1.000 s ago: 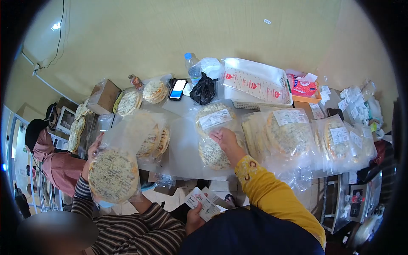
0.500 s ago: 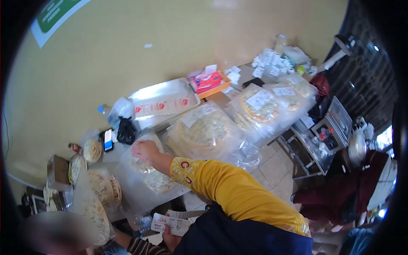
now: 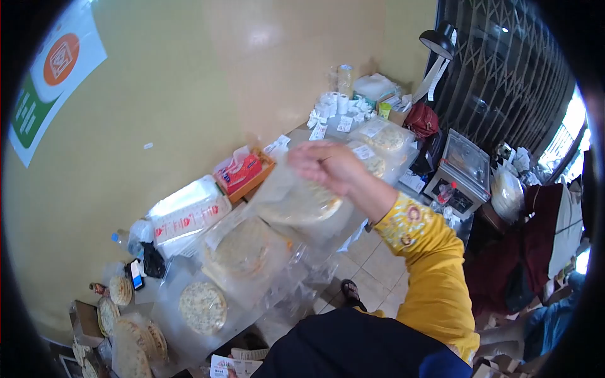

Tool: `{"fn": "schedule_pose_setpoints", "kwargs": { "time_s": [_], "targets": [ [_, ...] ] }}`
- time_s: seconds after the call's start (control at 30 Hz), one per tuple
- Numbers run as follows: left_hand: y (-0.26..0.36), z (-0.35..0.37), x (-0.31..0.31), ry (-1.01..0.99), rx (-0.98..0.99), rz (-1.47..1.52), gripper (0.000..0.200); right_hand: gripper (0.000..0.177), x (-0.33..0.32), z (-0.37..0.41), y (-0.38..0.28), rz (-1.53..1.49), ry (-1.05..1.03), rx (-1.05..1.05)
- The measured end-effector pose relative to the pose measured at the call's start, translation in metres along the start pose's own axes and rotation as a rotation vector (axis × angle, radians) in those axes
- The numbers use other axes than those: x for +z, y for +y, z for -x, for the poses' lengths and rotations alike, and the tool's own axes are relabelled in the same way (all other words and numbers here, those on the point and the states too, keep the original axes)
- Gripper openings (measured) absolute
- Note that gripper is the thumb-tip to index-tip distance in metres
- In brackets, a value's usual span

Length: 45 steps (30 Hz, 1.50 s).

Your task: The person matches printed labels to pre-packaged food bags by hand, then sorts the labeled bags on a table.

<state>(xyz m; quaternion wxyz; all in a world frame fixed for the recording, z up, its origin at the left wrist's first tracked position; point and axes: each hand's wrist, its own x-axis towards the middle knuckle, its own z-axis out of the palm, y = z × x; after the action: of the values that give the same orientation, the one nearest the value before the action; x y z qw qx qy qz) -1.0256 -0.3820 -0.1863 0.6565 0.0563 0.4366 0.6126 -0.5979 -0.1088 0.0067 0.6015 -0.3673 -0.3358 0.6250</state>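
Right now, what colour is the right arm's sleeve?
The sleeve is yellow, with a patterned cuff; head view.

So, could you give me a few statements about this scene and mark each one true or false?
1. The left hand, partly cut off by the picture's lower edge, holds printed labels. True.

2. The right hand is tucked under the table. False: it is raised above the table, by the bagged pizzas.

3. A phone lies beside a black plastic bag. True.

4. The white tray stands on the floor. False: it is on the table, near the wall.

5. The sleeve on the right arm is striped black and white. False: it is yellow, with a pattern near the cuff.
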Motion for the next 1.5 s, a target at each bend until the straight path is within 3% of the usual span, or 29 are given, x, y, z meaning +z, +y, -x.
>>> {"fn": "schedule_pose_setpoints", "kwargs": {
  "time_s": [0.13, 0.3, 0.57, 0.63, 0.87, 1.0, 1.03, 1.07, 1.1, 1.17, 1.2, 1.27, 1.33, 1.4, 1.47, 1.5],
  "targets": [
    [-0.024, -0.013, 0.057, 0.043, 0.016, -0.022, 0.049, 0.020, -0.121, -0.039, -0.073, 0.145, 0.179, -0.077],
    [-0.058, -0.026, 0.124, 0.096, 0.026, -0.049, 0.050, 0.021, -0.283, -0.108, -0.112, 0.124, 0.342, -0.149],
    [-0.088, -0.022, 0.182, 0.157, 0.049, -0.071, 0.052, 0.022, -0.473, -0.147, -0.077, -0.073, 0.536, -0.041],
    [-0.090, -0.018, 0.189, 0.169, 0.057, -0.078, 0.052, 0.021, -0.500, -0.147, -0.064, -0.140, 0.568, -0.054],
    [-0.091, 0.011, 0.183, 0.129, 0.105, -0.049, 0.054, 0.018, -0.501, -0.142, -0.082, -0.118, 0.591, 0.001],
    [-0.087, 0.016, 0.218, 0.063, 0.179, -0.117, 0.056, 0.019, -0.517, -0.135, -0.077, 0.092, 0.786, 0.059],
    [-0.088, 0.008, 0.218, -0.059, 0.242, -0.139, 0.052, 0.017, -0.533, -0.129, -0.070, 0.073, 0.694, -0.046],
    [-0.086, 0.002, 0.226, -0.163, 0.313, -0.167, 0.048, 0.017, -0.574, -0.139, -0.059, 0.348, 0.805, -0.056],
    [-0.084, -0.001, 0.236, -0.142, 0.265, -0.064, 0.050, 0.031, -0.614, -0.139, -0.056, 1.168, 0.937, -0.155],
    [-0.077, -0.018, 0.226, -0.071, 0.241, 0.023, 0.053, 0.044, -0.548, -0.129, -0.043, 1.154, 0.964, -0.660],
    [-0.073, -0.030, 0.224, -0.169, 0.219, 0.051, 0.053, 0.041, -0.425, -0.100, -0.055, 0.760, 0.854, -0.472],
    [-0.067, -0.039, 0.234, -0.254, 0.143, 0.105, 0.053, 0.023, -0.304, -0.067, -0.036, 0.651, 0.395, -0.398],
    [-0.064, -0.044, 0.238, -0.324, 0.103, 0.127, 0.052, 0.010, -0.215, -0.033, -0.008, 0.639, -0.032, -0.254],
    [-0.063, -0.042, 0.238, -0.399, 0.088, 0.116, 0.051, 0.018, -0.139, 0.010, 0.039, 0.532, -0.339, -0.071],
    [-0.063, -0.036, 0.231, -0.449, 0.073, 0.096, 0.050, 0.019, -0.073, 0.048, 0.075, 0.527, -0.675, -0.186],
    [-0.060, -0.037, 0.226, -0.467, 0.051, 0.084, 0.050, 0.018, -0.046, 0.059, 0.091, 0.529, -0.693, -0.162]
  ]
}}
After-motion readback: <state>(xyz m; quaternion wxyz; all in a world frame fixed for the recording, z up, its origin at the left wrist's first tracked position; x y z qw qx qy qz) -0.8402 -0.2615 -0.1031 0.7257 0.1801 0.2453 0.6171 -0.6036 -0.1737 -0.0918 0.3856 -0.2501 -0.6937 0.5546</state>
